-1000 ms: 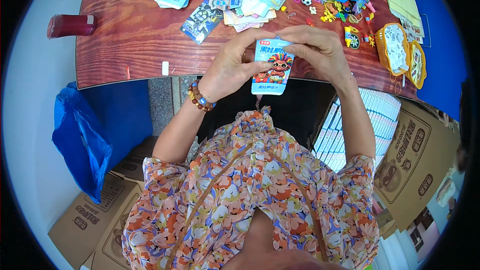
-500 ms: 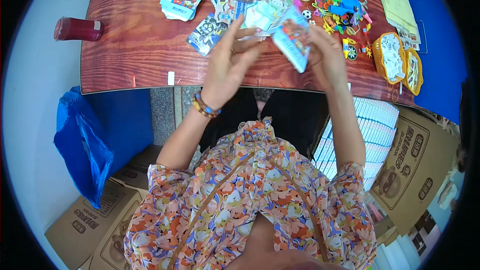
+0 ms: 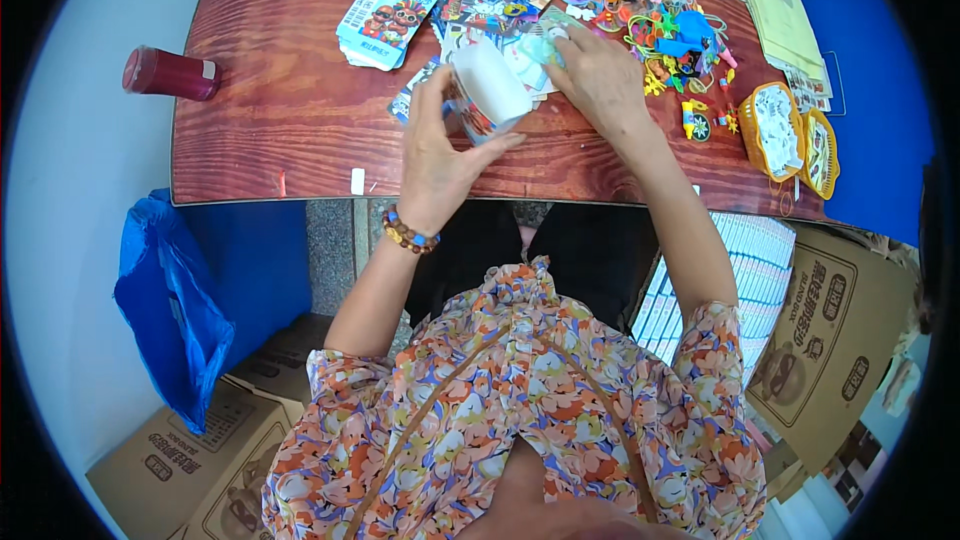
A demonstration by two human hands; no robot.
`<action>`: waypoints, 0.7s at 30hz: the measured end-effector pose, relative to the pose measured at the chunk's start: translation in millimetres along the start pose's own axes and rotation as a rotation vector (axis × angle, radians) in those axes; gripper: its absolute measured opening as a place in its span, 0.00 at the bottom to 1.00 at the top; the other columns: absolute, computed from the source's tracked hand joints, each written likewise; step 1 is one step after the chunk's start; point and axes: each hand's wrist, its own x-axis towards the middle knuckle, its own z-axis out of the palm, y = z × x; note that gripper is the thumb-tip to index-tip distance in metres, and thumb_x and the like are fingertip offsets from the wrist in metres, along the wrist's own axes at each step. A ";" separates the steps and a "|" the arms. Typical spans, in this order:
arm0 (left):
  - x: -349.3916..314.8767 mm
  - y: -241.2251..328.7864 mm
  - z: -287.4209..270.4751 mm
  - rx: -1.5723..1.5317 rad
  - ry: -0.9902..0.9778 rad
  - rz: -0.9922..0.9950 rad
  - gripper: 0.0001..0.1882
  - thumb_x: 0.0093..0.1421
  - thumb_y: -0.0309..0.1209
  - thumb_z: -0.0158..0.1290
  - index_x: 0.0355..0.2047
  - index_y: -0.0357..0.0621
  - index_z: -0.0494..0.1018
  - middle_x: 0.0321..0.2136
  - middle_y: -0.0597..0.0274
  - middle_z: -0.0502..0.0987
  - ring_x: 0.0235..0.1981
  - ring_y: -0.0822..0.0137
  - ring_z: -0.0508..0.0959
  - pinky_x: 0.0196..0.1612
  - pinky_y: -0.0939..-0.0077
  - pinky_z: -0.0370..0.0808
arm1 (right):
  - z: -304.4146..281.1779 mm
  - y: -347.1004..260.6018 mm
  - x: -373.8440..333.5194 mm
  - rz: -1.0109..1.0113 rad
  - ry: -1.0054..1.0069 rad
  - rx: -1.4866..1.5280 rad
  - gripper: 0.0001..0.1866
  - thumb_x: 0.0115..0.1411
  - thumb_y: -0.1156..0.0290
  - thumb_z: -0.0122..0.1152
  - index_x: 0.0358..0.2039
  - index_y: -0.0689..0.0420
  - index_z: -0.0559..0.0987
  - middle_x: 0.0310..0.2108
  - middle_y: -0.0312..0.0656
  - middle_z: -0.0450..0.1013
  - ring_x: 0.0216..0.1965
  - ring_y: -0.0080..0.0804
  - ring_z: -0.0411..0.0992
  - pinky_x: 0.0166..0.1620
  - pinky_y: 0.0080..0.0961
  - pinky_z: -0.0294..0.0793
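In my left hand (image 3: 436, 155) is a small carton (image 3: 492, 80), held between thumb and fingers just above the table. Its white inside or blank face shows, with a coloured print along the lower edge. My right hand (image 3: 604, 82) has come down on the pile of printed cards (image 3: 495, 2), its fingers bent over a pale green and white card (image 3: 533, 52). What the fingertips pinch, if anything, is hidden. Left of the pile lies a stack of flattened light-blue cartons (image 3: 390, 15) with cartoon figures. Small colourful trinkets (image 3: 660, 25) are heaped to the right.
A dark red cylinder (image 3: 172, 74) lies at the table's left edge. On the right are yellow baskets (image 3: 770, 130) of small packets and a yellow paper stack (image 3: 785, 20). A blue bag (image 3: 170, 310) hangs below left; rows of white boxes (image 3: 745, 275) and brown cardboard boxes (image 3: 825, 330) sit below right.
The carton has passed from my right hand to my left and turned to show white. My right hand has moved up and left onto the cards.
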 end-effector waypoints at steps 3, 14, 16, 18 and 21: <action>1.0 -5.6 0.4 0.026 0.012 -0.015 0.49 0.42 0.40 0.74 0.59 0.35 0.61 0.53 0.48 0.69 0.52 0.52 0.73 0.52 0.60 0.74 | 3.7 -2.1 1.5 -0.109 -0.100 -0.135 0.18 0.56 0.60 0.65 0.42 0.58 0.79 0.41 0.45 0.78 0.41 0.38 0.78 0.49 0.34 0.75; 6.2 -4.1 -0.1 0.115 -0.012 0.082 0.47 0.42 0.36 0.74 0.59 0.37 0.61 0.51 0.46 0.69 0.54 0.49 0.71 0.55 0.59 0.71 | -16.2 -5.6 -2.6 -0.090 -0.144 -0.111 0.08 0.56 0.69 0.59 0.35 0.57 0.77 0.36 0.45 0.77 0.35 0.38 0.77 0.39 0.32 0.76; 4.9 0.1 -3.3 0.249 0.010 0.132 0.46 0.42 0.34 0.74 0.59 0.39 0.62 0.48 0.48 0.70 0.51 0.49 0.72 0.53 0.58 0.72 | -44.1 3.0 -4.0 -0.089 0.055 -0.060 0.07 0.58 0.70 0.59 0.36 0.57 0.78 0.34 0.43 0.76 0.33 0.35 0.77 0.37 0.31 0.75; 7.4 5.6 -2.8 0.303 0.003 0.146 0.46 0.42 0.33 0.73 0.59 0.39 0.62 0.47 0.48 0.69 0.50 0.49 0.72 0.52 0.57 0.72 | -65.8 10.3 -7.9 -0.080 0.252 -0.013 0.06 0.61 0.71 0.59 0.37 0.58 0.79 0.32 0.40 0.76 0.31 0.32 0.76 0.35 0.29 0.75; 13.1 6.1 3.8 0.388 0.007 0.194 0.45 0.42 0.32 0.73 0.59 0.40 0.63 0.45 0.48 0.69 0.47 0.48 0.72 0.50 0.56 0.72 | -97.1 0.8 -14.7 0.439 0.287 1.058 0.06 0.64 0.75 0.61 0.38 0.64 0.81 0.29 0.31 0.69 0.26 0.16 0.63 0.27 0.17 0.63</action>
